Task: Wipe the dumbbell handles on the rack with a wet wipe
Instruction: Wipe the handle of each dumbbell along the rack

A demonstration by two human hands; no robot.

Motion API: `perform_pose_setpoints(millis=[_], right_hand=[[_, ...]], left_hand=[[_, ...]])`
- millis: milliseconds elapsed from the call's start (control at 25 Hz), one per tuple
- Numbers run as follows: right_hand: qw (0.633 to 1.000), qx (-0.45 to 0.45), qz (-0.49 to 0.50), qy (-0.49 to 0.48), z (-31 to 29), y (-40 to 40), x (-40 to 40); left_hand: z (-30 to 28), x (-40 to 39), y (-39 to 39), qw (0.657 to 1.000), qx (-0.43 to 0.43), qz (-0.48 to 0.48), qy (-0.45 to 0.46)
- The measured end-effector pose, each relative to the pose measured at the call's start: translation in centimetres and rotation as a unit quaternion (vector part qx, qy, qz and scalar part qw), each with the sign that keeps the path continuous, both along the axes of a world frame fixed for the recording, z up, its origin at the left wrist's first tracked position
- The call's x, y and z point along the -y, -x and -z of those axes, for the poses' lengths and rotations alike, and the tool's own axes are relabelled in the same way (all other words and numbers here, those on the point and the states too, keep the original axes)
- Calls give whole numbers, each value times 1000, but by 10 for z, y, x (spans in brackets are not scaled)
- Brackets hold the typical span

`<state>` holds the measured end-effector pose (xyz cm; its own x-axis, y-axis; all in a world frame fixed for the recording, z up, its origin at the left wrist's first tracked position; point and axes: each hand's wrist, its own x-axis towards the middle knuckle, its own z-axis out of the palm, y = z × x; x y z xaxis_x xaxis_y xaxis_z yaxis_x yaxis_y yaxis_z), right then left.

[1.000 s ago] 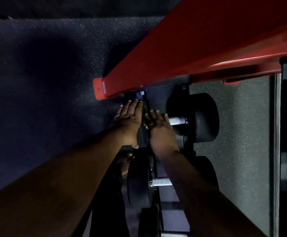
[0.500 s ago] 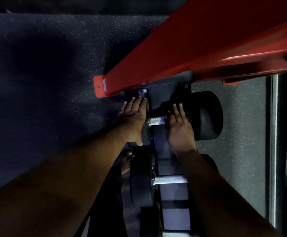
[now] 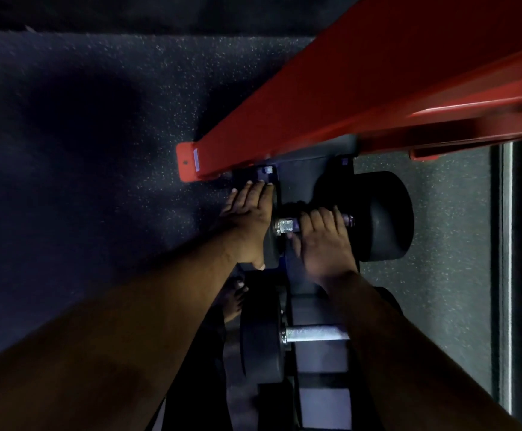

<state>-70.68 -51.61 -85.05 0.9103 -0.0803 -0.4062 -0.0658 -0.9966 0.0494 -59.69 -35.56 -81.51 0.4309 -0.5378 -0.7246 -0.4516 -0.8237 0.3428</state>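
Right-hand grip (image 3: 323,241): fingers curled over the far dumbbell's handle (image 3: 287,224), clamped around the bar near its right end; whether a wet wipe lay under the palm could not be told, as none showed. Left-hand grip (image 3: 250,222): fingers straight and together, pressed flat against the outer face of that dumbbell's left head (image 3: 273,244), bracing rather than clasping. Location of item: far dumbbell seated on the dark rack (image 3: 321,309), just below the end of a red beam (image 3: 331,98), its right head (image 3: 374,216) large and round toward the grey floor. Orientation: long axis of the handle ran left to right across the scene, level, knurled steel exposed between the left head and the right hand's fingers. Second dumbbell handle (image 3: 317,333): nearer on the rack, parallel to the first, bare and untouched, partly hidden by the right forearm. Other: a bare foot (image 3: 234,298) on the speckled floor (image 3: 97,150) close beside the rack. Hazards, as judged: the dumbbell could roll or shift in its cradle under sideways rubbing if the left hand eased its bracing, with the foot close by; the low light could leave part of the knurling missed.
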Motion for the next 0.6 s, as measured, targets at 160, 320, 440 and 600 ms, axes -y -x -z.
perform_pose_setpoints(millis=[160,320,440,600], right_hand=[[998,-51,15,19,-6,-24,9],[1000,-19,-7,23,-9,27,15],[993,-108,52,8,-5,-28,16],[998,-63,-12,16,-14,13,17]], left_hand=[[1,0,-1,1000,-2,2,7],[4,-1,2,1000,6,-1,2],[3,-1,0,1000,0,-7,10],[1,-1,1,1000,-3,-5,7]])
